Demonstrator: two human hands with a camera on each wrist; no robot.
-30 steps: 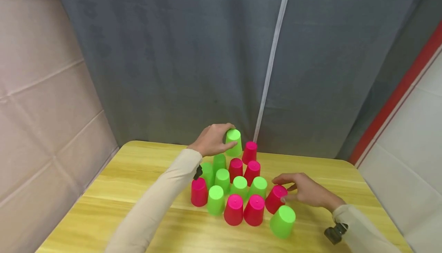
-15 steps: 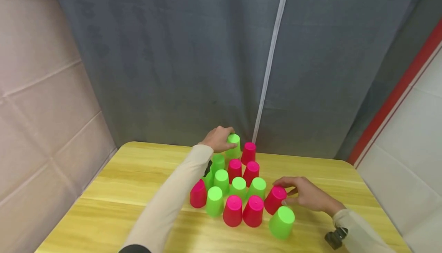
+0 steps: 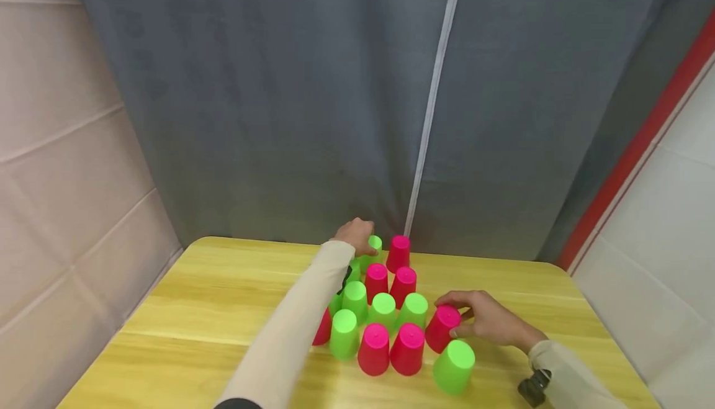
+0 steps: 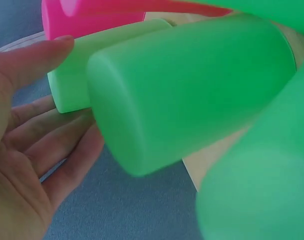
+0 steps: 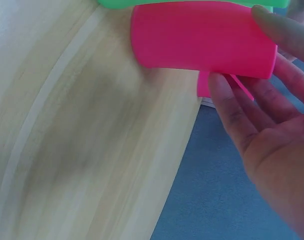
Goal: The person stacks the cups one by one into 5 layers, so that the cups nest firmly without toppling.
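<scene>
Several upside-down green and pink cups stand bunched together on the yellow wooden table (image 3: 223, 285). My left hand (image 3: 363, 241) reaches to the far back of the bunch and grips a green cup (image 3: 375, 246) set beside a pink cup (image 3: 399, 252). In the left wrist view the left hand (image 4: 57, 90) has its thumb over and its fingers under that green cup (image 4: 77, 80). At the bunch's right edge my right hand (image 3: 460, 322) grips a tilted pink cup (image 3: 444, 328). The right hand (image 5: 239, 47) has fingers on both sides of this pink cup (image 5: 201, 35).
A lone green cup (image 3: 454, 367) stands just in front of my right hand. A grey curtain (image 3: 279, 117) hangs right behind the table's far edge. A beige padded wall (image 3: 67, 179) is at the left. Bare tabletop lies left of the cups.
My left hand has brought the green cup down from above the bunch to the table at the back. The right hand has kept its hold on the pink cup, barely moving.
</scene>
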